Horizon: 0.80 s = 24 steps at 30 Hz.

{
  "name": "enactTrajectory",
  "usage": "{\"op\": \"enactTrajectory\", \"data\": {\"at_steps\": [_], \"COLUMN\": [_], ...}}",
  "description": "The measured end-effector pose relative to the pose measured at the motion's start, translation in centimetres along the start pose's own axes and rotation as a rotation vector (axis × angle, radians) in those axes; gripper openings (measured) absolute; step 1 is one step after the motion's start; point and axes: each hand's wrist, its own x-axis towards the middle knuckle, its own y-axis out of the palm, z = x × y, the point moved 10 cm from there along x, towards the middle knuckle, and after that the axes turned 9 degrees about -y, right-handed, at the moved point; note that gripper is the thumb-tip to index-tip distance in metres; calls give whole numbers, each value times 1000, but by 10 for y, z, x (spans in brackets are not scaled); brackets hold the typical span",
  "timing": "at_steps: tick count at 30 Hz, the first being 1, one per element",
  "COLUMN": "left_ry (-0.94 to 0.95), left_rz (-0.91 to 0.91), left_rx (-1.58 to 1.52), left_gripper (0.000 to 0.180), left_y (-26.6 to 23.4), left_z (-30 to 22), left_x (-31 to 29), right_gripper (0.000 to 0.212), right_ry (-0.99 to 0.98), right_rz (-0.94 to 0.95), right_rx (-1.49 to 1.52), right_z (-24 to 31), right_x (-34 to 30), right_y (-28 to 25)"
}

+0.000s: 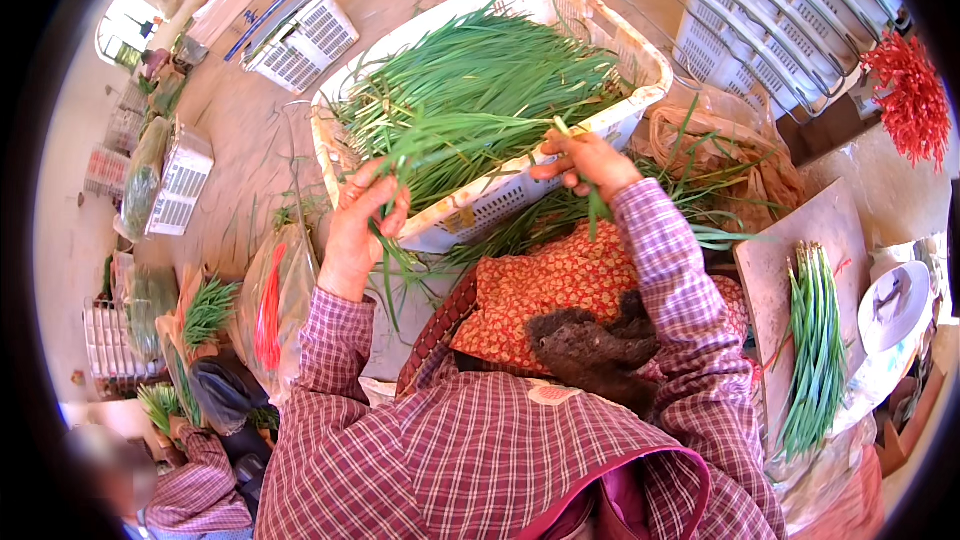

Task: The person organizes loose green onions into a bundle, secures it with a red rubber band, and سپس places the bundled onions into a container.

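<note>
A white plastic crate point(480, 205) full of long garlic chives point(490, 70) stands in front of me. Over its near side, my right hand point(592, 162) closes on the pale stem ends of a few chives, with some green also showing under the palm. Their leaves stretch leftward to my left hand point(365, 220), whose fingers are curled round the leaf tips; some blades dangle below it. Loose chives lie between the crate and the red patterned cloth point(545, 280) on my lap. To my right, a neat bunch of chives point(815, 350) rests on a board point(770, 290).
Red ties hang at the right point(908, 90) and at the left point(268, 310). Stacked white crates point(780, 25) stand at the far right, near a plastic bag point(710, 135). Another crate point(305, 40) is at the far left. A co-worker in a checked sleeve point(205, 480) sits lower left.
</note>
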Motion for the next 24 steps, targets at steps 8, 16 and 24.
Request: {"op": "enactTrajectory", "data": {"at_steps": [8,16,24], "left_ry": [-67,-231,130], "left_rz": [-59,-10,-382], "left_rx": [324,911,1013], "left_gripper": [24,25,18], "left_y": [1,-53,-76], "left_z": [49,122,34], "left_x": [-48,-75,-44], "right_gripper": [27,36,27], "right_ry": [-287,-761,-1066], "right_rz": [33,-642,-373], "right_rx": [908,-14,-946], "right_z": [27,151,214], "right_x": [28,-52,-35], "right_y": [14,-140,-80]}}
